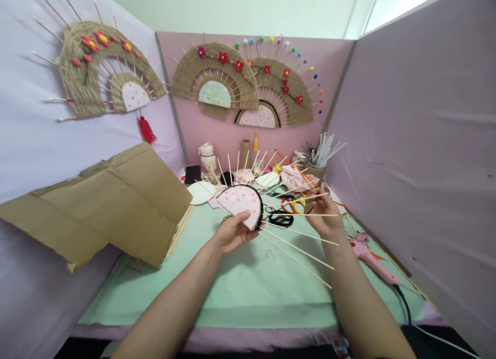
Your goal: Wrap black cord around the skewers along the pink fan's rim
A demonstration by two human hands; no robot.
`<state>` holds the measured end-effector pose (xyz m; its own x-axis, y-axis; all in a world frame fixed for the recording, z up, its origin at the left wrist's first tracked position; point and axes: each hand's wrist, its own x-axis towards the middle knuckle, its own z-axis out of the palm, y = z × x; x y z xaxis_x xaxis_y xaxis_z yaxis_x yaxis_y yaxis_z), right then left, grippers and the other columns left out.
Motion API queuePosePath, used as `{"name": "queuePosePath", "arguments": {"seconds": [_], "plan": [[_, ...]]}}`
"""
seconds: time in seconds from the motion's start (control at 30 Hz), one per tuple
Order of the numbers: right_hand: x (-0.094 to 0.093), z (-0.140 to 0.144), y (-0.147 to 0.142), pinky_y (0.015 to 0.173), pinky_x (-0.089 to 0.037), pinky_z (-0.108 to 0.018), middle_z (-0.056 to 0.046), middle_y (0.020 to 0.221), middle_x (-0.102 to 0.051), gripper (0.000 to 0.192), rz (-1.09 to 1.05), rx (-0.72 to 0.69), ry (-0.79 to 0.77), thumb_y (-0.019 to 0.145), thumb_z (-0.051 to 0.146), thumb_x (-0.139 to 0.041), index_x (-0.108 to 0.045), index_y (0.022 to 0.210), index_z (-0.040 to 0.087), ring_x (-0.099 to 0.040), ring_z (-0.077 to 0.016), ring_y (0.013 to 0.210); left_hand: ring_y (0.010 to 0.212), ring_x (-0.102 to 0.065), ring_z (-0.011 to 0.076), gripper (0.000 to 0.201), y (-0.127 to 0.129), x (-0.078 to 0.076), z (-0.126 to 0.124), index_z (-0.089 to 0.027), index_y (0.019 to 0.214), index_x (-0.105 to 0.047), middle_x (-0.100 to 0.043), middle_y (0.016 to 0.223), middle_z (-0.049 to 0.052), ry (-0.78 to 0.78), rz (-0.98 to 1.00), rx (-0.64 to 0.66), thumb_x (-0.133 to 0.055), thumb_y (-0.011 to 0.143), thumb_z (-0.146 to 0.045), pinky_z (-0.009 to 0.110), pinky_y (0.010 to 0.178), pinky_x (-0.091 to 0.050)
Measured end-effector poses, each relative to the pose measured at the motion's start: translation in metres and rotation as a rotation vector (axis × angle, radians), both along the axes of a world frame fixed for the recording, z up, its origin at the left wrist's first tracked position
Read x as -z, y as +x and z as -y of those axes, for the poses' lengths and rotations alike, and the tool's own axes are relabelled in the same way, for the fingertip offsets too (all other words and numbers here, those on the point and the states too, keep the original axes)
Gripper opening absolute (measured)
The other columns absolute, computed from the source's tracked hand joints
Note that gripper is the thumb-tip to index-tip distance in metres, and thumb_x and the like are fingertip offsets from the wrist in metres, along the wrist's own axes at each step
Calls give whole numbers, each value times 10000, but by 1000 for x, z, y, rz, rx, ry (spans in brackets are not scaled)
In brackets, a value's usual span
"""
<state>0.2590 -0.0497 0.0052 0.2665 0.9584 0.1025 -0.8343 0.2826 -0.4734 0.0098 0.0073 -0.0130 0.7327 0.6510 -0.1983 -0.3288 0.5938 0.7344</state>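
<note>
My left hand point(233, 234) grips the lower corner of a half-round fan base point(241, 200), with the thumb on top and the fingers beneath. Pink dotted fabric covers the base, and black trim follows its curved edge. Thin wooden sticks point(298, 215) spread out from that edge like rays. Over on the right, my right hand point(324, 214) is closed in a pinch among the outer stick ends. Something thin and dark shows at its fingertips, too small to name. Black-handled scissors point(281, 218) lie on the table behind the sticks.
A folded cardboard sheet point(127, 204) leans at the left. A pink glue gun point(372, 261) with a cord lies at the right. Fabric scraps point(296, 178), a white jar point(208, 157) and a pot of white glue sticks point(327, 151) stand behind. Finished fans point(215, 64) hang on the partition.
</note>
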Motion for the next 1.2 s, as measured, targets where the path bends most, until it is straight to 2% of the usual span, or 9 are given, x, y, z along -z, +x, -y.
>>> {"name": "queuePosePath", "arguments": {"seconds": [0.13, 0.27, 0.37, 0.6, 0.87, 1.2], "plan": [[6, -8, -8, 647, -566, -153, -9, 824, -707, 27, 75, 62, -64, 761, 159, -617, -625, 759, 185, -662, -113, 838, 762, -658, 194, 256, 0, 0, 3, -74, 986, -591, -683, 890, 154, 16, 14, 81, -567, 776, -220, 269, 669, -507], [12, -13, -18, 705, -576, -213, -26, 889, -705, 30, 169, 34, -39, 731, 188, -652, -633, 754, 187, -656, -150, 890, 840, -654, 231, 271, 1, 1, 7, -68, 1011, -586, -680, 917, 165, 31, 68, 126, -563, 761, -172, 330, 780, -490], [14, -13, -22, 718, -569, -206, -35, 912, -702, 44, 200, 11, -21, 739, 188, -643, -638, 782, 182, -649, -160, 917, 826, -657, 251, 285, 1, 1, 9, -45, 1015, -586, -674, 930, 187, 68, 90, 196, -543, 767, -180, 337, 773, -489], [8, -9, -26, 689, -565, -182, -15, 902, -702, 131, 159, 48, -16, 828, 161, -514, -634, 812, 210, -649, -138, 910, 810, -662, 226, 295, 0, 3, 9, -83, 1043, -577, -676, 946, 168, 82, 122, 240, -546, 762, -170, 308, 750, -493], [6, -6, -24, 662, -567, -179, -17, 886, -708, 124, 158, 72, -12, 827, 191, -526, -647, 836, 217, -662, -127, 855, 842, -654, 235, 300, -1, 1, 10, -72, 1046, -579, -665, 971, 182, 118, 145, 261, -548, 765, -172, 294, 735, -490], [10, -8, -21, 629, -567, -217, 1, 883, -708, 99, 190, 32, 19, 776, 235, -601, -644, 863, 216, -662, -127, 821, 788, -661, 205, 337, 0, 1, 8, -81, 1044, -585, -676, 952, 167, 93, 121, 192, -563, 711, -129, 248, 677, -484]]}}
